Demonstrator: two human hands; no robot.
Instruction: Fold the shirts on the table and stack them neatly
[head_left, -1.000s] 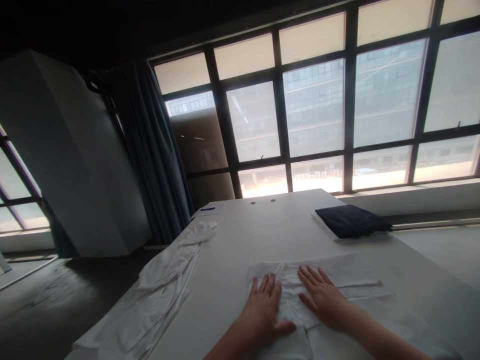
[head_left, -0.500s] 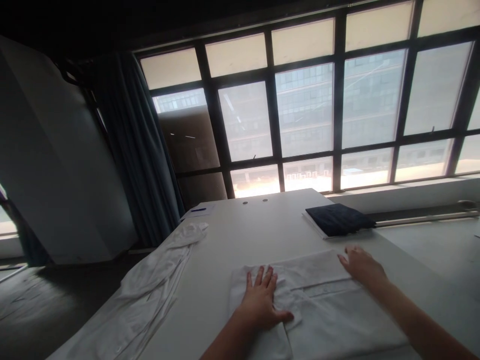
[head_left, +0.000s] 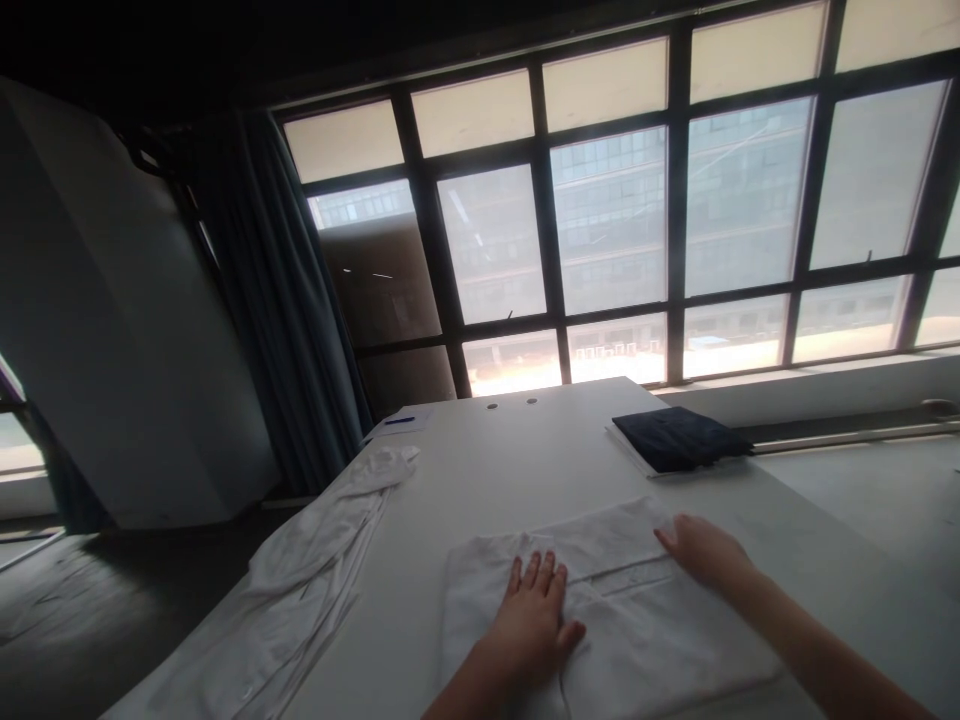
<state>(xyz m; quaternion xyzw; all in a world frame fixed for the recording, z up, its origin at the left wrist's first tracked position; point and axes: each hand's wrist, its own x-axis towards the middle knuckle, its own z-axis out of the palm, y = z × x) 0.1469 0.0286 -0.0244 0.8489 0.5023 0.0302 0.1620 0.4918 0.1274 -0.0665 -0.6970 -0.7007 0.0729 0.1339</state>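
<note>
Pressing folded white garment point(head_left: 637, 630) with left hand point(head_left: 525, 622), fingers point(head_left: 532, 576) spread, probably for steadiness | with right hand point(head_left: 706, 549) curled at edge, cannot tell if pinching

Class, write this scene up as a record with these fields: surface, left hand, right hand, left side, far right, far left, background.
surface: white table
left hand: spread on a white cloth
right hand: fingers curled at the cloth's right edge; grip unclear
left side: rumpled white fabric
far right: folded dark cloth
far left: blue pen on paper
background: windows, dark blue curtain
</note>
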